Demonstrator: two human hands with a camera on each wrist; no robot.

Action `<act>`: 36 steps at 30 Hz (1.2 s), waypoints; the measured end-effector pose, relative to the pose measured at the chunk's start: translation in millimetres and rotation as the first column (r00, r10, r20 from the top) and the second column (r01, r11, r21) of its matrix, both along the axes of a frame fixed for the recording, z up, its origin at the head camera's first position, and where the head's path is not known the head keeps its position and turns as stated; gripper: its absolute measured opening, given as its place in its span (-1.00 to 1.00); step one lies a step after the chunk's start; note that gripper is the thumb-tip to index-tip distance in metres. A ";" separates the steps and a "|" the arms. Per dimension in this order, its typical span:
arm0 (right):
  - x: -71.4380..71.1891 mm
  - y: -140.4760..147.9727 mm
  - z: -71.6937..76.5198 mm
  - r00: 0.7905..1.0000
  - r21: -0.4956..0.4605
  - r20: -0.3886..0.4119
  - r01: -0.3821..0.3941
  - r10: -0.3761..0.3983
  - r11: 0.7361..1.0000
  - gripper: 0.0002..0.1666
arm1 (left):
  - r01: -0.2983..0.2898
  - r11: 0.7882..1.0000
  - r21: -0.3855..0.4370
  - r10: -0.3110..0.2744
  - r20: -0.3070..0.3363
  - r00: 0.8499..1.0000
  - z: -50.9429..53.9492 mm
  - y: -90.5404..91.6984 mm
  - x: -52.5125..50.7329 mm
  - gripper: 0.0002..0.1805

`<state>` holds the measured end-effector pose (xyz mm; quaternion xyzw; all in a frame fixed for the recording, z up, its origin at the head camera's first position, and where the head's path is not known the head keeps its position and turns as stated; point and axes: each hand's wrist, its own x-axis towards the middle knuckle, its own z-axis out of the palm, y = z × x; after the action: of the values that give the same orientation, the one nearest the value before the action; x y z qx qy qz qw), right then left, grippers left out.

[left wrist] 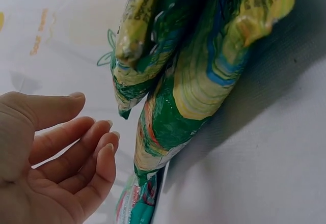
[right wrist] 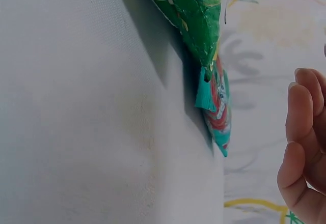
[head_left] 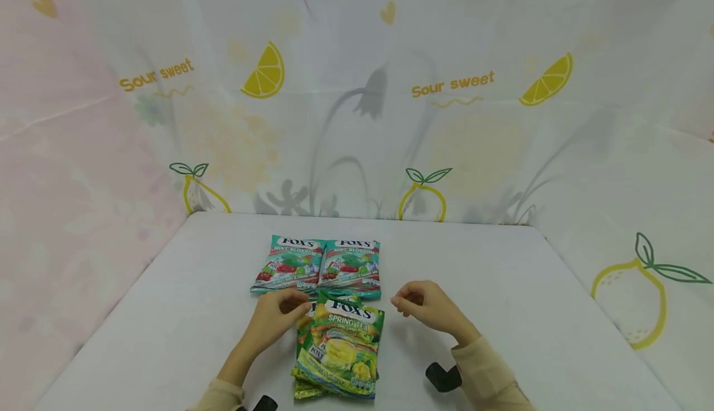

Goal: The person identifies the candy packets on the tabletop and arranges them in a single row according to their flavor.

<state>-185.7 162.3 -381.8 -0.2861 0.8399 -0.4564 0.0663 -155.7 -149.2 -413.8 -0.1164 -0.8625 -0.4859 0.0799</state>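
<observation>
A green bag of FOX'S Spring Tea candy lies tilted on top of another green candy bag, which it mostly covers. Just behind them, two teal FOX'S Mint Blossom candy bags lie side by side. My left hand hovers at the left upper edge of the green stack; in the left wrist view its loosely bent fingers are apart from the bags. To the right of the stack, my right hand is raised above the table, fingers loosely curled with nothing in them.
The bags lie on a white-covered table. Behind it and at both sides hangs a pale cloth printed with lemons and lettering. A black piece shows beside the right wrist, and another black piece by the left.
</observation>
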 end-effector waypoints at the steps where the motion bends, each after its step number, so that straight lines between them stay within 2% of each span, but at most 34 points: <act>1: 2.0 -0.1 0.5 1.000 -0.001 -0.001 -0.002 0.002 1.000 -0.74 | -0.004 1.000 0.002 0.004 0.007 1.000 0.6 0.3 1.2 -0.81; 10: 10.0 0.4 -5.1 1.000 -0.015 0.001 -0.013 0.013 1.000 -0.70 | -0.001 1.000 -0.009 0.001 -0.003 1.000 -4.7 0.3 7.9 -0.79; 19: 14.7 -2.0 -14.7 0.998 -0.040 0.048 -0.032 0.034 0.999 -0.74 | 0.005 1.000 -0.002 -0.005 -0.012 1.000 -6.7 -0.9 13.4 -0.78; 25: 14.8 -4.9 -20.9 0.998 -0.021 0.044 -0.042 0.043 0.999 -0.76 | -0.011 1.000 -0.010 0.011 0.007 1.000 -9.4 -0.6 15.9 -0.80; 31: 21.0 -10.8 -17.8 0.998 0.008 0.035 -0.047 0.047 0.999 -0.80 | -0.010 1.000 -0.005 0.010 -0.014 1.000 -10.8 -1.4 18.0 -0.79; 36: 24.8 -11.6 -19.7 0.996 -0.004 0.063 -0.065 0.065 0.998 -0.77 | -0.031 0.999 -0.011 0.031 0.004 1.000 -11.6 -1.5 20.1 -0.79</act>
<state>-160.8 150.6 -401.5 -0.2987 0.8273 -0.4635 0.1075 -135.6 -150.7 -425.4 -0.1026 -0.8670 -0.4801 0.0852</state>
